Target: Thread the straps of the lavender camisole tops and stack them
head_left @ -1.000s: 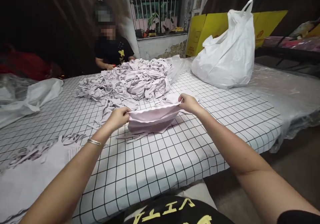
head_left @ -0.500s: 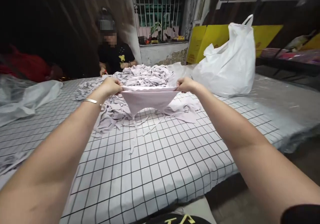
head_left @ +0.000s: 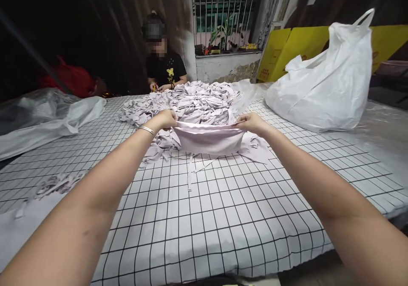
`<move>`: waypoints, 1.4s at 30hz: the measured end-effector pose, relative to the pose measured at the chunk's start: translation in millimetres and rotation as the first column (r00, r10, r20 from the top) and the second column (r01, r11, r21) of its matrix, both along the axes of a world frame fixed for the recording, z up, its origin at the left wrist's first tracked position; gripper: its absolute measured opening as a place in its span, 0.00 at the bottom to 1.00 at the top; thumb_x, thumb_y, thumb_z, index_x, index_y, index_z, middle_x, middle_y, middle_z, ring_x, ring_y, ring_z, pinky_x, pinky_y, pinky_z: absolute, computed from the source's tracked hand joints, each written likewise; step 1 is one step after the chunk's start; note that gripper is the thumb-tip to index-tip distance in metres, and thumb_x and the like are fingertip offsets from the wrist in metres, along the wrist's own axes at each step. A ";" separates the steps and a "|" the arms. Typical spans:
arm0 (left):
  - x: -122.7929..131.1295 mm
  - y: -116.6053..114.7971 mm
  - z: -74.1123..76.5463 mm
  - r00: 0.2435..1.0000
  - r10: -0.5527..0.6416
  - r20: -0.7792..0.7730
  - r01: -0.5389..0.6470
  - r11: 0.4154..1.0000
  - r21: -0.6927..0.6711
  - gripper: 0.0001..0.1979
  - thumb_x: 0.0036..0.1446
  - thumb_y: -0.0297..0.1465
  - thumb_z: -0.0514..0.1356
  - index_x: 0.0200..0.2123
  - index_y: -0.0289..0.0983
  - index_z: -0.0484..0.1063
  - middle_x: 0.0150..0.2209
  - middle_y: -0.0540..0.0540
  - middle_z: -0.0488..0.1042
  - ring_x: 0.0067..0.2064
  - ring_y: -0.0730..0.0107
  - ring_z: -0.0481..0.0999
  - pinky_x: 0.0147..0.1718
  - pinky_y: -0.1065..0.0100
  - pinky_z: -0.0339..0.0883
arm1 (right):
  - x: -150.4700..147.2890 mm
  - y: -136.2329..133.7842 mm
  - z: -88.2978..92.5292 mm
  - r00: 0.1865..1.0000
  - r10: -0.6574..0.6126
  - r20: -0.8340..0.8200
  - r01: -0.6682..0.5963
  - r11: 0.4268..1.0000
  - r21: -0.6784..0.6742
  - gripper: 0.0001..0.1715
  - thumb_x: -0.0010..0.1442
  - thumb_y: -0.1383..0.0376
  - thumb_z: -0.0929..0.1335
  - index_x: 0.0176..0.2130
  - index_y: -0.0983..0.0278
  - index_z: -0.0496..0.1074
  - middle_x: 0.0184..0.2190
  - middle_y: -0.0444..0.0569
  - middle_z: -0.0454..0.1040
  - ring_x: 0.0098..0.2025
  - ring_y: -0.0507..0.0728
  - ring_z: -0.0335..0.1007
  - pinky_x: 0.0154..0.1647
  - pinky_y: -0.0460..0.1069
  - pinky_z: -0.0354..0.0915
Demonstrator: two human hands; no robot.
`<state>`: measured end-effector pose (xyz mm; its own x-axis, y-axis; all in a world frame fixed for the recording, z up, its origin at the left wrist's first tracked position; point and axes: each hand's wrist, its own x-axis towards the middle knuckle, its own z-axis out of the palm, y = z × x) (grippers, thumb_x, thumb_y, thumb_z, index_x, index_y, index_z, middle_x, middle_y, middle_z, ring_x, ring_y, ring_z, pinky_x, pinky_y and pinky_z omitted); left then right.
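A pale pinkish garment piece (head_left: 208,139) is stretched between my two hands above the checked tabletop. My left hand (head_left: 167,119) pinches its left upper corner, and a silvery bangle sits on that wrist. At the opposite end my right hand (head_left: 250,122) grips the other corner between thumb and fingers. The cloth hangs down from a taut upper edge. Thin straps (head_left: 190,175) lie on the table below it. Just beyond rises a heap of similar pale garments (head_left: 204,99), partly hidden by my hands and the held cloth.
Across the checked table (head_left: 204,222) sits a person (head_left: 165,71) in a black shirt, hands at the heap's far side. A large white plastic bag (head_left: 325,82) stands at right, clear plastic sheeting (head_left: 54,116) at left. More pale cloth (head_left: 35,211) lies at the near left.
The camera view has swung left. The cloth's lower part now hangs as a wider, rounded band instead of tapering to a point. Both hands still hold its upper corners.
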<state>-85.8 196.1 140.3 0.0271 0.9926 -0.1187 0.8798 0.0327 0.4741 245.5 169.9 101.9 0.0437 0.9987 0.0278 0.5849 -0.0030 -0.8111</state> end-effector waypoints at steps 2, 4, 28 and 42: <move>-1.3 9.3 10.9 0.998 0.044 0.049 -0.044 0.999 0.012 0.07 0.41 0.27 0.66 0.24 0.35 0.70 0.16 0.49 0.67 0.20 0.69 0.68 0.22 0.70 0.60 | -5.8 10.9 15.0 0.987 -0.070 0.148 0.061 0.996 0.062 0.11 0.44 0.65 0.76 0.22 0.67 0.71 0.18 0.41 0.64 0.23 0.48 0.56 0.24 0.45 0.55; -1.2 20.4 31.6 0.988 0.114 0.101 -0.122 0.990 0.073 0.07 0.45 0.27 0.65 0.28 0.32 0.70 0.18 0.48 0.68 0.22 0.70 0.69 0.22 0.70 0.60 | -12.7 23.7 38.0 0.979 -0.131 0.156 0.114 0.987 0.115 0.09 0.46 0.67 0.75 0.23 0.68 0.72 0.19 0.42 0.65 0.24 0.49 0.58 0.25 0.46 0.58; -29.5 -278.8 -166.9 0.932 -0.285 -0.223 0.331 0.920 0.208 0.15 0.61 0.24 0.47 0.40 0.38 0.72 0.34 0.44 0.71 0.33 0.67 0.71 0.30 0.67 0.66 | 12.9 -225.2 -110.7 0.896 0.094 0.434 0.003 0.976 -0.217 0.03 0.50 0.64 0.65 0.27 0.57 0.62 0.22 0.41 0.70 0.26 0.55 0.67 0.26 0.48 0.60; -4.8 -232.7 -138.2 0.852 -0.514 0.101 0.496 0.853 0.163 0.20 0.63 0.42 0.54 0.56 0.43 0.66 0.51 0.43 0.69 0.54 0.58 0.63 0.53 0.57 0.53 | -12.6 -260.0 -109.4 0.658 0.555 0.508 -0.623 0.781 -0.046 0.33 0.61 0.52 0.66 0.64 0.49 0.59 0.67 0.50 0.55 0.68 0.67 0.50 0.64 0.67 0.55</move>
